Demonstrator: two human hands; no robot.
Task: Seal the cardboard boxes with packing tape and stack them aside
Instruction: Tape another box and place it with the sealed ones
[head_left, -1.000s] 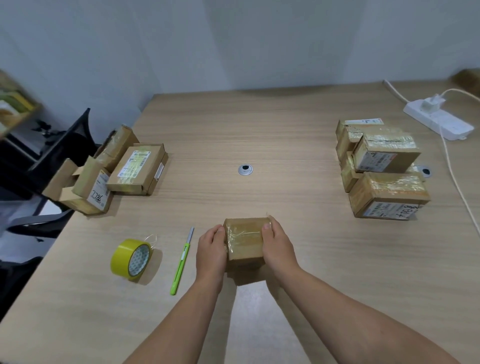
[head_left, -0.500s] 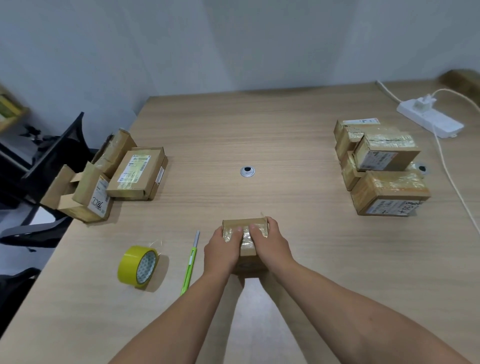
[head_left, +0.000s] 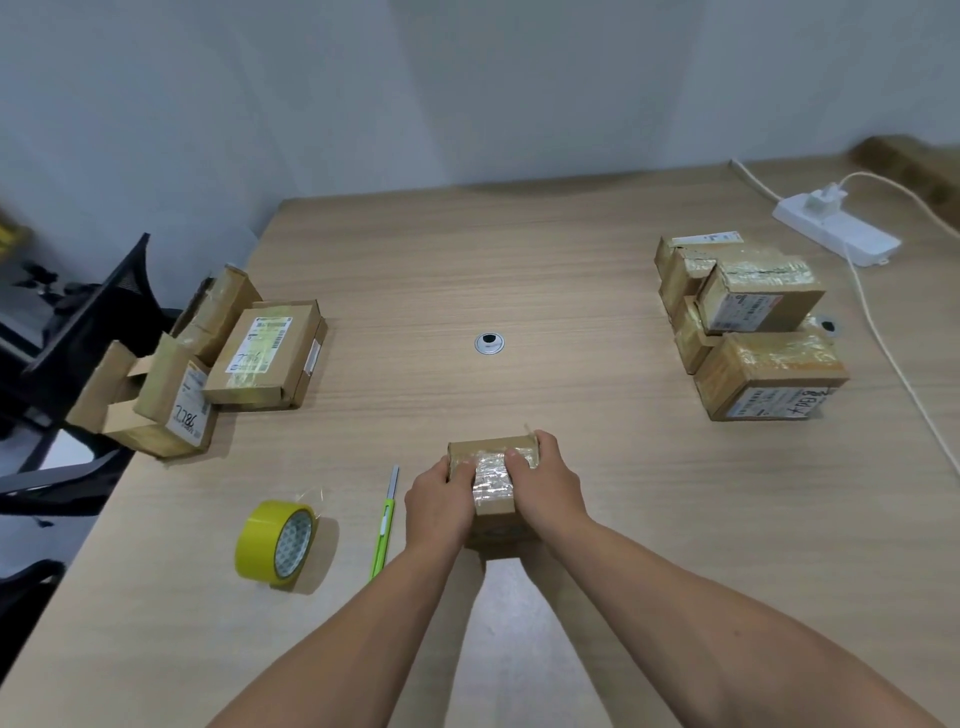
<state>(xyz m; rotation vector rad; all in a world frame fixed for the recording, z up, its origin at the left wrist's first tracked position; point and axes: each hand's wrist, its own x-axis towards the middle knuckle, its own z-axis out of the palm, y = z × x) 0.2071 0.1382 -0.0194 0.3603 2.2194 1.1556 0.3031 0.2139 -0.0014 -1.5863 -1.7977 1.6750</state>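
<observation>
Here both bare forearms reached forward side by side and converged on the box (head_left: 494, 505), which sat on the counter (head_left: 519, 270) near its front edge. The left hand (head_left: 436, 501) clasped the box's left side with the thumb laid across the top and the fingers mostly hidden behind it. The right hand (head_left: 548, 483) gripped the right side, its fingers curled over the far right corner and its thumb also on top. The thumbs lay close but apart, and between them a band of glossy, wrinkled clear tape (head_left: 491, 475) ran along the lid.

The box was small, brown, matte cardboard. Just left of the hands lay a slim green cutter (head_left: 383, 530) with a metal tip pointing away. Further left a yellow roll (head_left: 274, 543) stood on edge, its inner core pale and patterned. At the far left sat labelled cartons (head_left: 265, 353), one with its flaps open. On the right a stack (head_left: 758, 332) of boxes shone with crinkled film. A white power strip (head_left: 836, 234) lay behind it, and a round metal grommet (head_left: 489, 343) was set into the wood-grain top.
</observation>
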